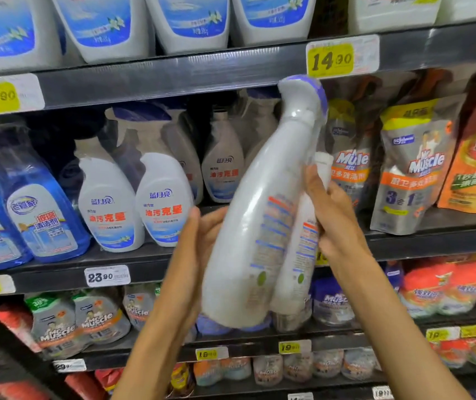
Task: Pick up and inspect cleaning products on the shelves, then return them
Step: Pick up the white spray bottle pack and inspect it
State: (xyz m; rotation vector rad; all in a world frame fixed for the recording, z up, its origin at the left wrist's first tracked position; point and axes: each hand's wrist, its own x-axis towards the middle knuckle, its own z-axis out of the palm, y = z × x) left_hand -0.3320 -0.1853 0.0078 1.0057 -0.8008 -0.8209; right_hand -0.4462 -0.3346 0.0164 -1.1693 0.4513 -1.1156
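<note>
While the person holds that shrink-wrapped twin pack (262, 220) up in front of the middle shelf (433, 241), what I'd worry about is the slick film giving way. The pack is two white bottles bundled together, a big spray bottle (248, 226) with a purple-topped trigger head and a slimmer refill bottle (303, 243) tucked against its right side. It is tilted, head leaning up and to the right, base down near the lower rows. The wrap looks glossy, so I'd guess it could slide in a light grip, and if the refill shifts inside the film the weight would swing to one side. A drop from here would likely land among the pouches (80, 321) on the lower shelf, or clip the spray bottles (138, 203) still standing in the row on the left. The trigger head is also close under the shelf edge above, just beside the yellow price tag (332, 60), so lifting higher could knock it. As for the grip: the right hand (335, 215) is wrapped around the refill side, its fingers curled round the far edge, the thumb pressed on the near face below the white cap. The left hand (202, 243) is much looser, its fingers flat and spread along the big bottle's left flank, touching and steadying more than clasping. So the right hand bears most of the load, I'd judge. The back labels face the person, which suits reading them, though the print is too blurred for me to make out.
</note>
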